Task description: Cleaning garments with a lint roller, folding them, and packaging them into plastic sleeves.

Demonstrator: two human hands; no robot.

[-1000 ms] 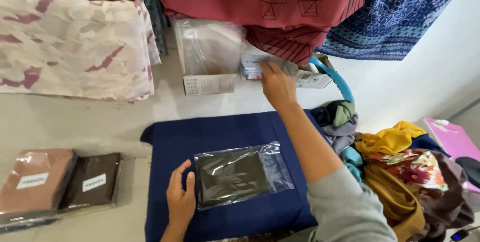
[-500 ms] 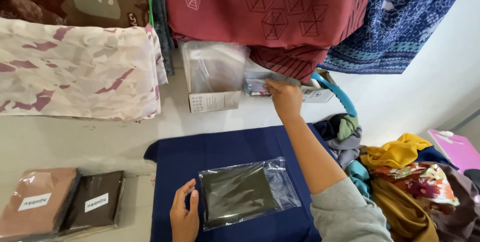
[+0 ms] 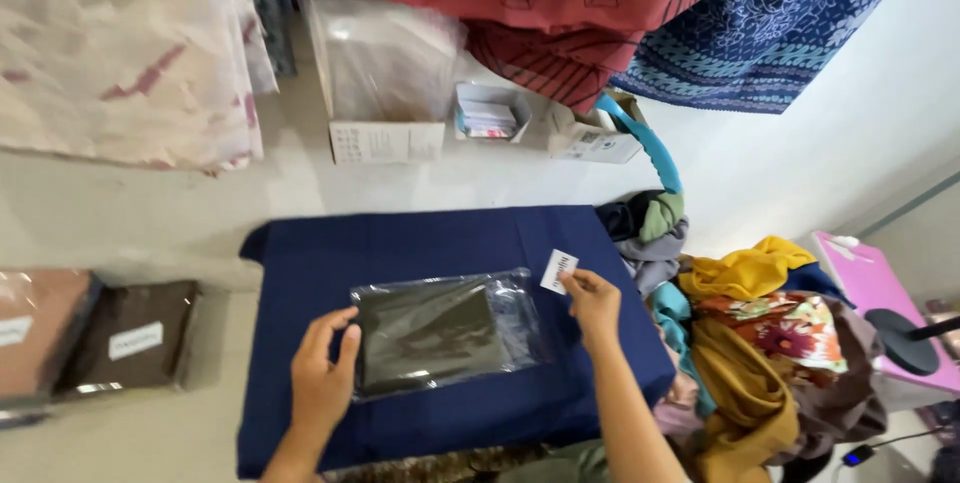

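A clear plastic bag with a dark folded cloth inside lies on a navy blue cloth spread over the floor. My left hand rests on the bag's left edge, fingers spread. My right hand pinches a small white label just off the bag's upper right corner. A small open box of labels stands against the wall beyond the blue cloth.
Two bagged cloths, pink and brown, lie at left. A carton of plastic bags and a white box stand by the wall under hanging fabrics. A heap of coloured clothes lies at right.
My right hand has drawn back from the small box by the wall and now holds a white label beside the bag. The view tilted down and closer.
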